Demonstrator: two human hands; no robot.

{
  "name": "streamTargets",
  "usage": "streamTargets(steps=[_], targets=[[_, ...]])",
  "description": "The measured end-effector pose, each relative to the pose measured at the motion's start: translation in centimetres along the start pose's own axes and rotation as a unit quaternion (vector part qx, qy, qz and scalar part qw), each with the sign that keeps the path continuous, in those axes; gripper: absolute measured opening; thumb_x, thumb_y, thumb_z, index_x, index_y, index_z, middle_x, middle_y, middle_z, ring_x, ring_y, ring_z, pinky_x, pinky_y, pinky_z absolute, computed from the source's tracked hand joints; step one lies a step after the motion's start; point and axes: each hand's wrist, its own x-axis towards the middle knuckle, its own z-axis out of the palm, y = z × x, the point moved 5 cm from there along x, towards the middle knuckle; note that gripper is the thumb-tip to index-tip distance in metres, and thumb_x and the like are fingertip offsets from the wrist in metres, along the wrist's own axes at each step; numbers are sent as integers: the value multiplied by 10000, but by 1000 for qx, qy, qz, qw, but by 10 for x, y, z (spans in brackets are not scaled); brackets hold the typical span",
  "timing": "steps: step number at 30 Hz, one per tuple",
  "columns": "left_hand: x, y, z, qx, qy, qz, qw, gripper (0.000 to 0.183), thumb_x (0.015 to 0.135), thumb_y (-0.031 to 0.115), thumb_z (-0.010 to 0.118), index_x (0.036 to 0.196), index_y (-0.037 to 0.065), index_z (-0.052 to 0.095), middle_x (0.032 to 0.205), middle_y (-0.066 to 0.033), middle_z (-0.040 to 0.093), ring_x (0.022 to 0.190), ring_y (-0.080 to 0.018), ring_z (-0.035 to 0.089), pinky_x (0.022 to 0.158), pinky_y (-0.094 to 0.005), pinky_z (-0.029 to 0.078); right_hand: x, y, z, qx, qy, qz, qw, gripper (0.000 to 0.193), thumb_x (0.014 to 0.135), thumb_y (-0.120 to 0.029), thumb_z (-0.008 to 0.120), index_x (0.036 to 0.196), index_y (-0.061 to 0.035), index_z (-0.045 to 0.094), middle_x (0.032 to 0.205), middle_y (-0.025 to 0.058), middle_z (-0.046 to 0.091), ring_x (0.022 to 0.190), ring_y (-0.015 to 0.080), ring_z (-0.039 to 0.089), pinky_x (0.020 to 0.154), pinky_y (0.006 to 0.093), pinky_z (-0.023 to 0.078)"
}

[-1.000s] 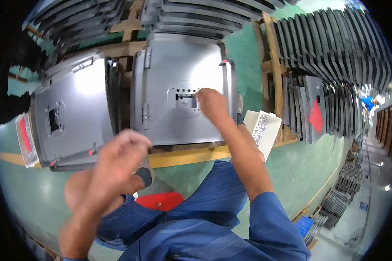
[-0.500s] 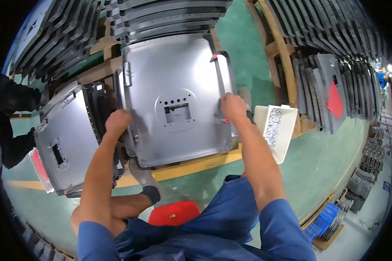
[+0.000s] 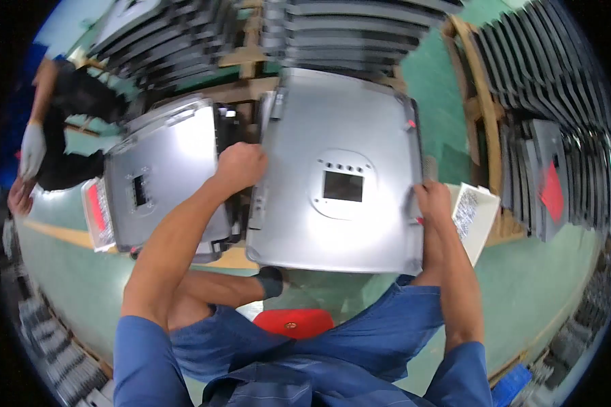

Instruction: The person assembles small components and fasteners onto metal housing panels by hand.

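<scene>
A large grey sheet-metal panel (image 3: pixel 285 203) lies before me, with a rectangular cutout and a row of round holes in its middle. My left hand (image 3: pixel 243 166) is closed around its left edge. On the opposite side my right hand (image 3: pixel 433 198) grips the right edge, fingers partly hidden behind the rim. Small red pieces (image 3: pixel 411 124) sit along the panel's right edge. A hinge-like bracket (image 3: pixel 278 105) shows at the upper left edge.
Left of me lies a similar panel (image 3: pixel 176 183); a co-worker's gloved hand (image 3: pixel 32 149) shows beyond it. A cream bin (image 3: pixel 485 217) of small metal parts stands right. Panel stacks (image 3: pixel 360 34) rest on pallets at the back. A red stool (image 3: pixel 295 323) is below me.
The panel has lifted off and moved nearer to me, both hands keeping hold of its edges. My view has swung left, bringing the co-worker's arm into sight.
</scene>
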Motion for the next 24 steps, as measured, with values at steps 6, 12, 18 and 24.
streamTargets(steps=[6,12,18,24], targets=[[-65,-24,-81,82,2,-13,997,285,798,230,440,744,20,625,750,-195,620,735,-360,605,682,-444,494,-48,-74,-41,89,-48,-12,995,314,785,-259,499,675,30,552,666,266,529,663,437,536,587,462,429],[-109,-121,-146,160,116,-5,980,300,818,267,463,715,21,602,738,-195,605,692,-371,587,647,-464,468,-30,-199,-62,79,-88,-136,984,319,763,-249,507,651,42,576,534,203,534,538,344,583,538,417,454],[-101,-223,-183,185,88,-90,975,282,821,247,475,750,12,615,749,-202,602,709,-366,587,669,-438,478,57,-299,-32,90,-167,-205,960,321,700,-252,516,630,49,601,515,158,569,519,256,616,549,337,492],[-117,-319,-165,212,28,-147,966,307,836,239,407,741,10,588,768,-202,589,767,-376,576,681,-462,460,69,-391,27,109,-236,-202,944,311,674,-247,526,692,46,630,633,192,615,625,321,625,647,373,505]])
